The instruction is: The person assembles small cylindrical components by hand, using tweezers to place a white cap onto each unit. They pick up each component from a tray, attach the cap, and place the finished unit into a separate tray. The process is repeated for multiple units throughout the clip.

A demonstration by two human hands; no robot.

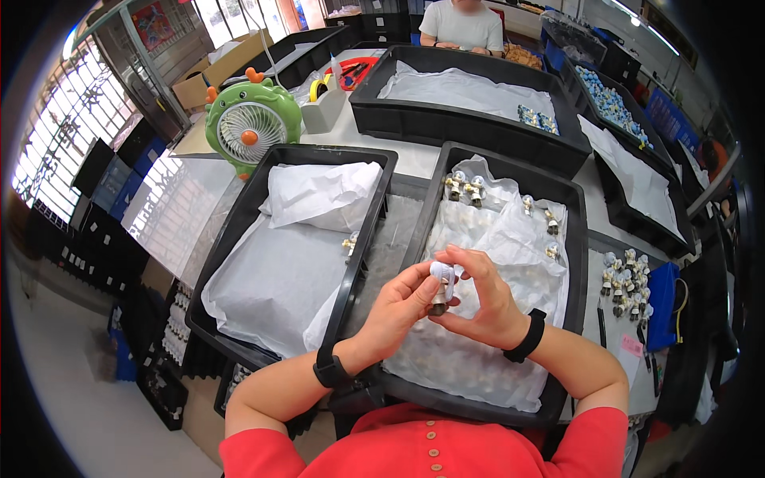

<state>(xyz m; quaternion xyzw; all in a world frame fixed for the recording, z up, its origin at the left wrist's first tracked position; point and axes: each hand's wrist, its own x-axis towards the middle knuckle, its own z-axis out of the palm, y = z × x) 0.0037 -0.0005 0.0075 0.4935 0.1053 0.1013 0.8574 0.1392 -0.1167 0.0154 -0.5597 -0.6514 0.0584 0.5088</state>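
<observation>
A small toy figurine with a white top and a dark base is held up between my two hands, above the right-hand black tray. My left hand pinches it from the left with thumb and fingers. Curved around its other side, my right hand has fingertips at its top and the thumb near its base. Under my hands, white tissue sheeting covers that tray, with pale shapes showing through. Several similar figurines stand on the sheeting at the tray's far end.
At left, another black tray holds white sheeting and a figurine by its right wall. A green fan stands behind it. Several figurines cluster at right beside a blue box. A person sits beyond the large far tray.
</observation>
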